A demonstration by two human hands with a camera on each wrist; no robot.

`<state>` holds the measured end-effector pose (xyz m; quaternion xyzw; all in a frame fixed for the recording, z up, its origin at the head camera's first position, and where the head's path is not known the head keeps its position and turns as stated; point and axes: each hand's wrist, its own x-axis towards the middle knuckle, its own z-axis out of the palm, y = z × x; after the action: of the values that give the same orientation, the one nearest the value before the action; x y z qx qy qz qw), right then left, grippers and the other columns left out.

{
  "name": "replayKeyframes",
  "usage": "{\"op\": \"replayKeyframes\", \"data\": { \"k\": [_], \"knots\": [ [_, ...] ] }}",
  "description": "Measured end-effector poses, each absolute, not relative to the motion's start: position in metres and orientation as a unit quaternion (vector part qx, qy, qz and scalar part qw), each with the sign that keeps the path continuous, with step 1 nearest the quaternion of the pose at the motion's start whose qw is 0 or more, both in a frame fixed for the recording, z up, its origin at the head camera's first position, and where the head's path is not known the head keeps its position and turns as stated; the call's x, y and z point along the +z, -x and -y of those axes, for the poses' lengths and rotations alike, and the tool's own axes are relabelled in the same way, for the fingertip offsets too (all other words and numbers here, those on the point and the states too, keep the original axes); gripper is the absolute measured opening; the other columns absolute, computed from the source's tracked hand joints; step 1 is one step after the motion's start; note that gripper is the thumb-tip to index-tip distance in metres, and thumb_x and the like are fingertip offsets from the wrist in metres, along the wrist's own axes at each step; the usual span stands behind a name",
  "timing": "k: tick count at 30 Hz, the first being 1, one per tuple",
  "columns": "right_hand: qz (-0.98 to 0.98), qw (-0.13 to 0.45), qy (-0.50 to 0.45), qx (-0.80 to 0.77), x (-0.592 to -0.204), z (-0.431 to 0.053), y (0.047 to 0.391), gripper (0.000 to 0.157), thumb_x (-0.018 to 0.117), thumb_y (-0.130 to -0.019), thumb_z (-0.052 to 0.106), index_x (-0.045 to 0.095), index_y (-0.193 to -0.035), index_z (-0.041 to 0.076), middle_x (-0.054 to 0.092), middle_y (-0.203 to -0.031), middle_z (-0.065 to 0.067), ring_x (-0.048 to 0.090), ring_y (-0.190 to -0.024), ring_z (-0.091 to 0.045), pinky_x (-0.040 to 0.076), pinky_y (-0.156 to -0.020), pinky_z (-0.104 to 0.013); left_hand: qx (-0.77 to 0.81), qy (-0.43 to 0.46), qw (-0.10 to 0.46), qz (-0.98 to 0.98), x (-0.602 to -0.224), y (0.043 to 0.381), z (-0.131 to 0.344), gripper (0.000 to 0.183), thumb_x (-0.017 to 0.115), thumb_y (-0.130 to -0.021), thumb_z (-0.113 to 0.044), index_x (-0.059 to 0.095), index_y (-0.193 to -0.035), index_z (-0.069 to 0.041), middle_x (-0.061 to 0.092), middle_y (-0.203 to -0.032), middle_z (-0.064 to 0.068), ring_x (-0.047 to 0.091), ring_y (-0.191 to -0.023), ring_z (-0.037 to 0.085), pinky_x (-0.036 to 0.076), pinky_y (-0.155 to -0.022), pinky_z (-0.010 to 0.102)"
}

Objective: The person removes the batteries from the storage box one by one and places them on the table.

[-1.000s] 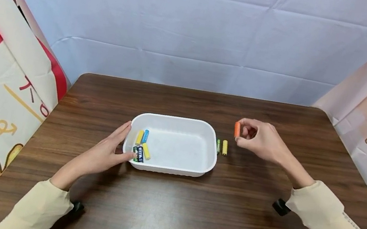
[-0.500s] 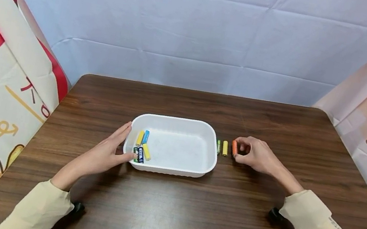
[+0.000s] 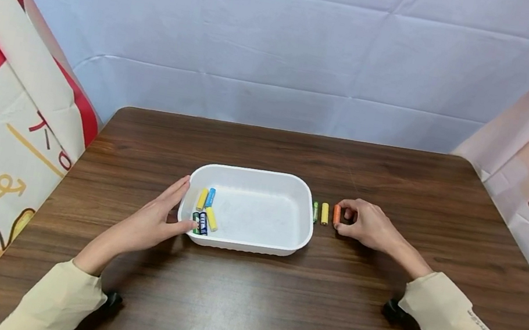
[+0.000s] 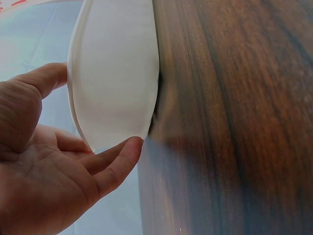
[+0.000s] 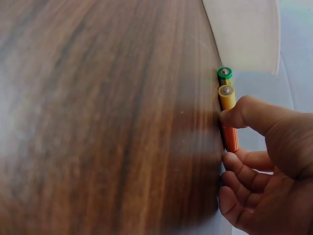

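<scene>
A white plastic tray [image 3: 251, 239] stands on the table, with several batteries at its left end: yellow ones, a blue battery [image 3: 210, 197], a dark blue battery [image 3: 203, 223] and a green one. My left hand [image 3: 151, 219] holds the tray's left end, thumb over the near rim and fingers along the outer wall. Right of the tray, my right hand [image 3: 369, 225] pinches an orange battery [image 3: 336, 214] between thumb and fingers, down at the tabletop. Beside it lie a yellow battery [image 3: 324, 214] and a green battery [image 3: 314, 211], the green one close to the tray's wall.
The brown wood-grain table [image 3: 230, 300] extends around the tray. A pale cloth [image 3: 285, 45] hangs behind its far edge, and printed cloths hang at both sides. A black strap piece shows under each sleeve.
My right hand has brought the orange battery down and toward me onto the table, then straightened it alongside the yellow one. The left hand and tray have stayed put.
</scene>
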<state>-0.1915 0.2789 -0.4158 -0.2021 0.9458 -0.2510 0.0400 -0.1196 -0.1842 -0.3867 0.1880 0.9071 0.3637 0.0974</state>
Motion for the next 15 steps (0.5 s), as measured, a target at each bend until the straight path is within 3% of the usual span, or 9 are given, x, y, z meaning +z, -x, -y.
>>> {"op": "replayKeyframes", "data": {
  "k": [15],
  "knots": [
    [-0.945, 0.047, 0.205, -0.251, -0.4177, -0.2806, 0.193, 0.039, 0.08, -0.083, 0.01, 0.068, -0.117, -0.003, 0.059, -0.088, -0.004, 0.051, -0.076, -0.018, 0.042, -0.07, -0.036, 0.366, -0.189, 0.098, -0.906, -0.39, 0.1219, 0.1844, 0.092, 0.07, -0.101, -0.034, 0.014, -0.163, 0.005, 0.006, -0.172, 0.018, 0.02, -0.153, 0.039, 0.034, -0.113, 0.058]
  ]
}}
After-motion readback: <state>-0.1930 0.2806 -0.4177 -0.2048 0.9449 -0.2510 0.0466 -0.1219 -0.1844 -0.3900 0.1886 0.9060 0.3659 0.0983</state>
